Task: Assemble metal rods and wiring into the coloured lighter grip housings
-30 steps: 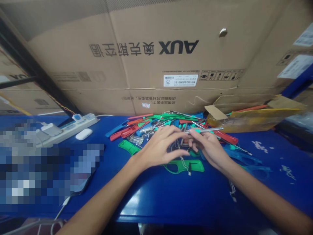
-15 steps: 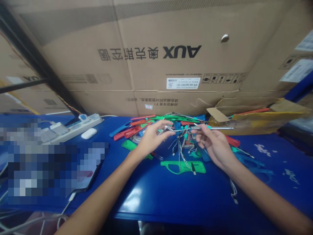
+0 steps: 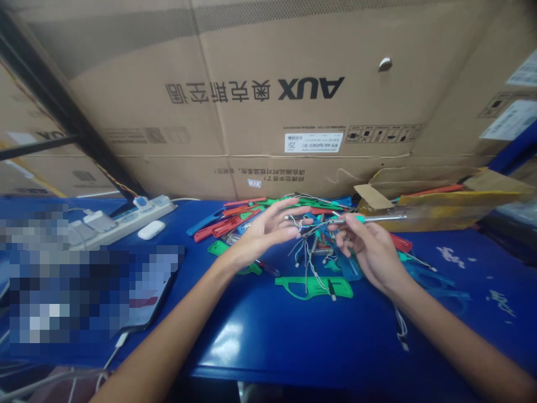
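Observation:
In the head view my right hand (image 3: 371,249) grips a thin metal lighter tube (image 3: 384,218) with a teal collar (image 3: 358,219), held level above the pile. Thin wires (image 3: 321,225) run from its left end toward my other hand. My left hand (image 3: 262,235) has its fingers stretched out and the thumb apart from them. A small white connector (image 3: 287,218) on a wire shows by these fingers; whether the wire touches them is hard to tell. Below hang or lie more wires (image 3: 312,257), and a flat green lighter shell (image 3: 314,287) rests on the blue table.
Red shells (image 3: 229,224), blue shells (image 3: 205,221) and other parts lie heaped behind my hands. An opened cardboard box (image 3: 440,215) stands at the right. On the left are a power strip (image 3: 126,221), a white earbud case (image 3: 151,229) and a blurred-out device.
My left hand's fingers have gone from a curled, nearly pinched shape to stretched out. The wires at the tube's left end now bunch and droop between the hands. The right hand keeps its grip.

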A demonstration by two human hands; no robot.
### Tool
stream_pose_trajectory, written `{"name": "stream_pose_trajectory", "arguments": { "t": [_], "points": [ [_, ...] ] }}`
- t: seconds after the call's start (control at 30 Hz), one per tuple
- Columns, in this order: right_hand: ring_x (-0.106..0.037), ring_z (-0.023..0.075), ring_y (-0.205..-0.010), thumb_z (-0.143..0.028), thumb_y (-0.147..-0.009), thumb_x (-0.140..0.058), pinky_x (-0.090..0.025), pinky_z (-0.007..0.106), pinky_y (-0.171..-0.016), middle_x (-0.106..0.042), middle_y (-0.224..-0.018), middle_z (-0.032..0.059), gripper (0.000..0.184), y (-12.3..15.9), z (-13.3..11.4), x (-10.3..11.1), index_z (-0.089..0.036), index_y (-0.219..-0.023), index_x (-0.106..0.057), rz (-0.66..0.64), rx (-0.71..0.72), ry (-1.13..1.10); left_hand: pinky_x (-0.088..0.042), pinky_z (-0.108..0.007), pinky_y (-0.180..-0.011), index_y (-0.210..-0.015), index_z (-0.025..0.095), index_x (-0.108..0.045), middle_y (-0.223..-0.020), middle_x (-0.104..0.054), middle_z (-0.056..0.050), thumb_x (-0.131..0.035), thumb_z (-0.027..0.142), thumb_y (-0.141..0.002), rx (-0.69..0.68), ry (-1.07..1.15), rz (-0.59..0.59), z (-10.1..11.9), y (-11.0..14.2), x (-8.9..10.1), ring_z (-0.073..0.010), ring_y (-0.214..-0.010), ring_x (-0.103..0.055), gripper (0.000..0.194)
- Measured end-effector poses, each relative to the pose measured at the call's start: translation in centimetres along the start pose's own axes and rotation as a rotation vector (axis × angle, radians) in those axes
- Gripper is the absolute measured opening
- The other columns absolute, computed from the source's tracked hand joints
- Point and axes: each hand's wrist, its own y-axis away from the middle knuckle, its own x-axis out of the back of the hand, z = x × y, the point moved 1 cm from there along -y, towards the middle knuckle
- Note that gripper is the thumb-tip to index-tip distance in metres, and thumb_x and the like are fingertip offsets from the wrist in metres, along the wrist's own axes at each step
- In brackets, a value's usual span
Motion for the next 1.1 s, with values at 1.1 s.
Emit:
{"name": "stream_pose_trajectory", "arguments": {
  "t": [1.1],
  "points": [
    [-0.057,0.01,-0.052,-0.037,-0.094,-0.067,-0.048,0.023,-0.049,-0.069,-0.069,0.0002,0.022,0.8,-0.2,-0.2,-0.019,-0.105,-0.073,-0.234,0.102,0.294,-0.05,-0.039,-0.096,-0.107,0.022,-0.074,-0.107,-0.074,-0.005,-0.076,0.02,-0.089,-0.291,-0.76,0.004,-0.3,-0.2,-0.9,-0.0195,-0.102,-0.065,0.018]
  ]
}}
